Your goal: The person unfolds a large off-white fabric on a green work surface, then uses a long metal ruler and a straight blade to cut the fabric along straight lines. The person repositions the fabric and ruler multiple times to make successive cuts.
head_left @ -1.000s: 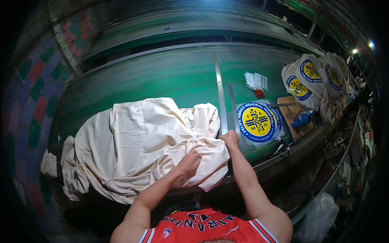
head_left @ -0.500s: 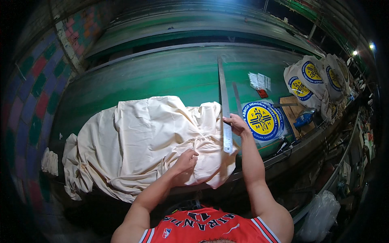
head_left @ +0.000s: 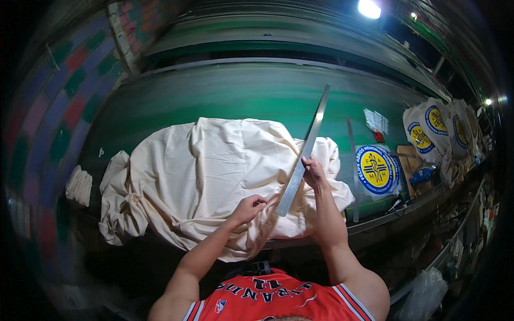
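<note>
The right hand [head_left: 315, 171] is closed around one long, flat metal ruler [head_left: 308, 142], smooth and shiny, near its lower half. The ruler slants across the right part of one large cream cloth [head_left: 225, 155]; whether it touches the cloth, I cannot tell. The left hand [head_left: 249, 207] has its fingers curled, over the front folds of this cloth; if it pinches the fabric, I cannot tell. The cloth is soft and wrinkled, spread on a green table [head_left: 257, 96], hanging over the near edge. To the right there is one thin, flat strip [head_left: 351, 147], then one round blue and yellow emblem [head_left: 377, 170]. Farther right, pale cloth bags [head_left: 423, 115] show at least three similar emblems. On the left is one pale, ridged cloth bundle [head_left: 79, 186].
</note>
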A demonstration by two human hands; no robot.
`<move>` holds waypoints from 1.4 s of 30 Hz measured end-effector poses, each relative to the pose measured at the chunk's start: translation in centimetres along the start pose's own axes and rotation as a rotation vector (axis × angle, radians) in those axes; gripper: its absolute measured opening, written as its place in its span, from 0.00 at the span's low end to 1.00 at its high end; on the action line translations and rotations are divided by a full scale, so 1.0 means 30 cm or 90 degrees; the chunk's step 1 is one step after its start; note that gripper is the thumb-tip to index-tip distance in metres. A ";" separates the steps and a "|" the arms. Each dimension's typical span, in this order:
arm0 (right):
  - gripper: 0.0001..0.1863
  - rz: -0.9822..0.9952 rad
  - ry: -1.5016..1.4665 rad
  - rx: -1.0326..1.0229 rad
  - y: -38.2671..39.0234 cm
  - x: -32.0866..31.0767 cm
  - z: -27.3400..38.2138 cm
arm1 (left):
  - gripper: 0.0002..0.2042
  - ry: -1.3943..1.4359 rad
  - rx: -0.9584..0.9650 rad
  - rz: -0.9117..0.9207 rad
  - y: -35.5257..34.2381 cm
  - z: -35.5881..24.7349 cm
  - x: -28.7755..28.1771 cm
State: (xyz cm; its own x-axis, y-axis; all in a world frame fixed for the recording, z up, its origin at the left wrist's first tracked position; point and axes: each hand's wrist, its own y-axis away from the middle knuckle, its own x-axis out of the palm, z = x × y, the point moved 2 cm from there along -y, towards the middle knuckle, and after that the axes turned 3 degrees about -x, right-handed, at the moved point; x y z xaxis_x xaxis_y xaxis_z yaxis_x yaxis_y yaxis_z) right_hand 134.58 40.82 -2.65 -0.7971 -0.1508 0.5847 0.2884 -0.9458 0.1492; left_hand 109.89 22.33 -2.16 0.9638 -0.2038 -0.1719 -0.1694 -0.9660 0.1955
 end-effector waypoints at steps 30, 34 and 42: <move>0.06 0.011 0.077 0.244 0.525 0.522 -0.560 | 0.10 0.050 -0.076 -0.018 0.385 0.216 -0.714; 0.06 -0.017 0.254 0.267 0.695 0.626 -0.629 | 0.10 -0.048 -0.061 -0.037 0.417 0.218 -0.699; 0.07 -0.007 0.284 0.291 1.001 0.664 -0.603 | 0.11 -0.148 0.004 -0.152 0.404 0.300 -0.798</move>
State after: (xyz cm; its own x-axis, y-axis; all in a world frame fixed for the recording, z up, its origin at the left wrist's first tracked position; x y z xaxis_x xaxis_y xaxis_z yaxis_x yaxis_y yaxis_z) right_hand 117.75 4.22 -0.94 -0.9174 -0.3396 0.2077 0.3971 -0.7447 0.5364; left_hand 82.90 14.09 -4.36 0.9040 -0.0014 -0.4276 0.0542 -0.9916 0.1177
